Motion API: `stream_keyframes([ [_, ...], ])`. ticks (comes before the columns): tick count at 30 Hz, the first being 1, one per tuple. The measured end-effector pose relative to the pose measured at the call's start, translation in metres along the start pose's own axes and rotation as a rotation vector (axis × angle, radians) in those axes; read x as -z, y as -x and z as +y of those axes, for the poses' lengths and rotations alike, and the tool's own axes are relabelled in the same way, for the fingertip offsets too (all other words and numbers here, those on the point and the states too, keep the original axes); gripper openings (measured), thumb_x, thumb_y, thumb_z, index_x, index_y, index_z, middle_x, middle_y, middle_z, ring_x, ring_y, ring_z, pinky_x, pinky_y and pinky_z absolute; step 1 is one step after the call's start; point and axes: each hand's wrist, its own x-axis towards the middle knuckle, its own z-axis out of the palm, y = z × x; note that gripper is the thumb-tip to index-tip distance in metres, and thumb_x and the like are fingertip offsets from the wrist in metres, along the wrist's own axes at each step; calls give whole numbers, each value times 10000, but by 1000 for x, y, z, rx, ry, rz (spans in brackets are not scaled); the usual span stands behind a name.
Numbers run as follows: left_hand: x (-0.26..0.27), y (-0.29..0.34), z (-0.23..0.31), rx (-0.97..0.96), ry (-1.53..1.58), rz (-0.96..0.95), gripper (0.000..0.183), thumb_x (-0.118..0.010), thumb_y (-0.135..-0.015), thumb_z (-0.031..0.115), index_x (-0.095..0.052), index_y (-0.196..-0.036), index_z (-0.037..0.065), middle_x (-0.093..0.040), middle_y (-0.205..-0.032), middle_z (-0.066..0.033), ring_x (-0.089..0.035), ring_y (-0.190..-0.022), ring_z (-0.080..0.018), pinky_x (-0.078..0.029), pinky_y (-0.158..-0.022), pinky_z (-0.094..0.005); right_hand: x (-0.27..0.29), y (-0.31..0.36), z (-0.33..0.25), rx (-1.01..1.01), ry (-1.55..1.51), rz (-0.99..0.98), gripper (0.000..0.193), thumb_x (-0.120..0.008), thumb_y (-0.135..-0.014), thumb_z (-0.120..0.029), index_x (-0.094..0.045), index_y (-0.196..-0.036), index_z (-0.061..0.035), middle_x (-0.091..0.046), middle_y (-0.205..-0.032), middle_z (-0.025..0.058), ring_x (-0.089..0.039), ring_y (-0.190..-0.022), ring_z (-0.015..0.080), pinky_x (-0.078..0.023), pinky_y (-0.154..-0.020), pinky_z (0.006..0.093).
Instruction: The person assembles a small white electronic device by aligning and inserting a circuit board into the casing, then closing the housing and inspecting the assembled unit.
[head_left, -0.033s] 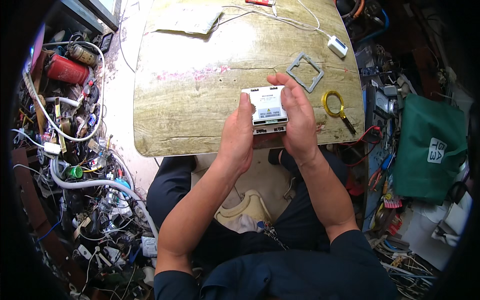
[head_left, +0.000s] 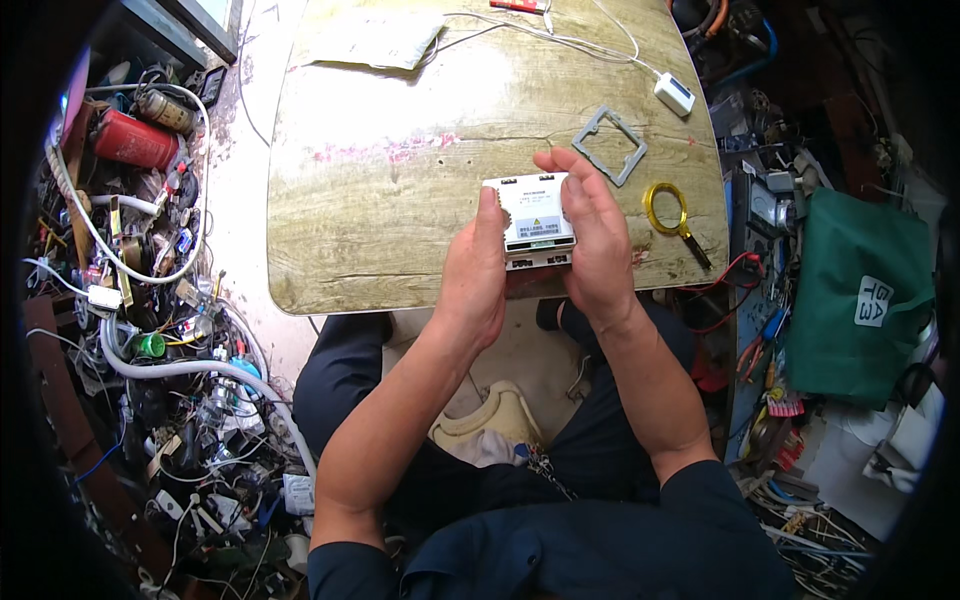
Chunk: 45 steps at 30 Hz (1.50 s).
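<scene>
Between both hands I hold a small white boxy electrical module [head_left: 535, 208] with a printed label, a yellow warning triangle and dark slots along its edges. My left hand [head_left: 473, 272] grips its left side, thumb along the edge. On the right side, my right hand [head_left: 597, 240] presses with its thumb, the fingers reaching round behind. The module is raised over the table's near edge, label facing up. Its underside is hidden. Just beyond my right hand a grey square frame [head_left: 629, 165] lies on the table, and a yellow-rimmed magnifying glass [head_left: 686, 222] rests to its right.
The wood-grain table [head_left: 360, 220] carries a white packet [head_left: 375, 40] and a white adapter [head_left: 675, 93] on a cable. Heaped cables and parts with a red cylinder [head_left: 136, 138] crowd the left. A green bag [head_left: 855, 300] lies right, near wires and tools.
</scene>
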Motion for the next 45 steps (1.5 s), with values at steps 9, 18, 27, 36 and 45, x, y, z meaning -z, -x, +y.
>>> stream_keyframes([
  [9, 0, -1, -2, 5, 11, 1, 645, -331, -1110, 553, -498, -1411, 7, -656, -1272, -150, -697, -1112, -253, -612, -906, -436, 0, 0, -1, -1, -16, 9, 414, -469, -1114, -274, -487, -1432, -9, -611, -1234, 61, -599, -1063, 103, -499, -932, 271],
  [18, -2, 0, 0, 4, 6, 20, 639, -335, -1109, 552, -501, -1394, 4, -660, -1252, -145, -701, -1102, -247, -619, -908, -430, -1, 1, -3, -12, -23, -5, 411, -466, -1117, -275, -488, -1432, -11, -622, -1206, 66, -607, -1042, 96, -509, -921, 269],
  [27, -2, 0, 0, 11, 5, 17, 641, -329, -1107, 558, -495, -1397, 11, -663, -1238, -144, -708, -1084, -242, -634, -879, -433, -1, 1, -3, -3, -31, -4, 407, -471, -1117, -286, -493, -1423, -18, -634, -1154, 66, -619, -998, 90, -522, -879, 262],
  [36, 0, -1, -2, 3, -2, 3, 641, -330, -1105, 565, -497, -1395, 19, -664, -1237, -145, -709, -1084, -243, -639, -866, -434, -1, 1, -2, 6, -28, 0, 410, -480, -1115, -294, -495, -1421, -22, -625, -1182, 66, -611, -1027, 94, -516, -906, 265],
  [45, -1, 0, 0, 12, -2, 4, 643, -332, -1104, 566, -490, -1402, 18, -659, -1247, -145, -704, -1094, -243, -634, -884, -440, -1, 1, -3, 2, -33, -6, 405, -475, -1116, -288, -500, -1420, -22, -619, -1195, 58, -605, -1037, 88, -513, -913, 263],
])
